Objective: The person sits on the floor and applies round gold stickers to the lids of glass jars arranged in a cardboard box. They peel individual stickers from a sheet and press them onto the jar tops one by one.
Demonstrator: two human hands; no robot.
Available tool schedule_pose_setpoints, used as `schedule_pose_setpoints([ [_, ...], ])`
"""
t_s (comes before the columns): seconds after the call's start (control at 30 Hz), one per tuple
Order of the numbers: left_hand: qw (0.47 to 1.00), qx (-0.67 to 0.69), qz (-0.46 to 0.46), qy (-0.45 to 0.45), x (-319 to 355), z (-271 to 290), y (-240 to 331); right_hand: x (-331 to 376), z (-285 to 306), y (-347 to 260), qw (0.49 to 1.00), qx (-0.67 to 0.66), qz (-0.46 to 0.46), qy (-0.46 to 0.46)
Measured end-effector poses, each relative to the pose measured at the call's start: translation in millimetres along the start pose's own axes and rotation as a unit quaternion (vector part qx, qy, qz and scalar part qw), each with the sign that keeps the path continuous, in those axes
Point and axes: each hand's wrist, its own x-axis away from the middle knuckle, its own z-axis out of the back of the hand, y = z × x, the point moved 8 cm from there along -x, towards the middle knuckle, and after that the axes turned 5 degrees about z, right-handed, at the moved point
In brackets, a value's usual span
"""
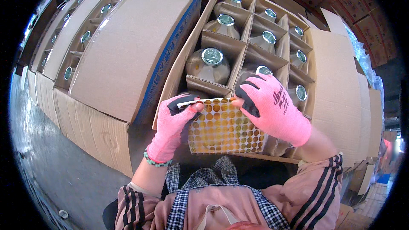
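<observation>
Two pink-gloved hands are working over an open carton (324, 81), head view only. Landmark: the sheet of round gold stickers (223, 127), which is lying flat across the near edge of that carton, just in front of the person's chest.

Left hand (172, 125) is sitting at the sheet's left edge, thumb and forefinger pressed together and pinching the sheet's upper left corner, where a pale strip is curling up. A beaded bracelet (156, 161) is ringing that wrist, below and left of the sheet.

Right hand (272, 108) is lying over the sheet's upper right corner, dark-coated fingertips (247, 96) bent down and pinching the top edge; whether a single sticker is between them, cannot tell.

Beyond the sheet, cardboard dividers (245, 55) are splitting the carton into cells, each one holding a brownish glass bottle with a shiny metal cap (211, 56). The bottle nearest the sheet's upper left is standing upright in its cell.

Left of the sheet, a wide carton flap (132, 38) is folding outward, and further left more open cartons of bottles (81, 38) are standing in a row on a grey floor (55, 162).

Below the sheet, a checked apron and striped pink sleeves (315, 191) are showing.
</observation>
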Motion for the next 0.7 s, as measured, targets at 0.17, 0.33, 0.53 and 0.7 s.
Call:
schedule_pose_setpoints([
  [0.17, 0.999, -0.032, -0.027, 0.032, 1.7, -0.1, 3.6, 1.4, -2.3, -4.6, 0.997, -0.055, 0.054, 0.016],
  [0.33, 0.999, -0.032, 0.010, 0.034, 1.6, 1.6, -0.5, 6.8, -0.1, -5.4, 0.993, -0.053, 0.086, 0.061],
  [0.53, 0.997, -0.067, -0.007, 0.045, 2.4, 5.1, -3.0, 8.7, -2.2, 3.1, 0.992, -0.071, 0.069, 0.079],
  [0.7, 0.996, -0.055, -0.031, 0.070, 4.7, 11.0, -2.2, 17.6, 28.0, 87.1, 0.906, -0.368, -0.092, 0.187],
])
